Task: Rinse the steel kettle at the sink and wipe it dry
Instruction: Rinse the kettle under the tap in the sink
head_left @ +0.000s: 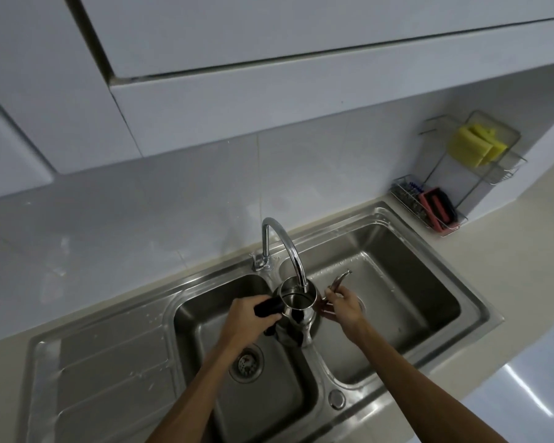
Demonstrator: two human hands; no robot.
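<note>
The steel kettle [296, 310] hangs over the divider of the double sink [475, 310], lid off, its open mouth right under the outlet of the curved chrome tap [288, 247]. My left hand [248, 318] is wrapped around the kettle's black handle [267, 307]. My right hand [344, 306] holds the base of the thin curved spout [341, 278], which points up and to the right. I cannot tell whether water is running.
A wire rack [461, 187] stands on the counter at the back right, holding yellow sponges [475, 145] and a pink-and-black scrubber [437, 207]. White wall cabinets [269, 59] hang overhead. The wet drainboard [103, 378] lies left, near the left basin's drain [246, 362].
</note>
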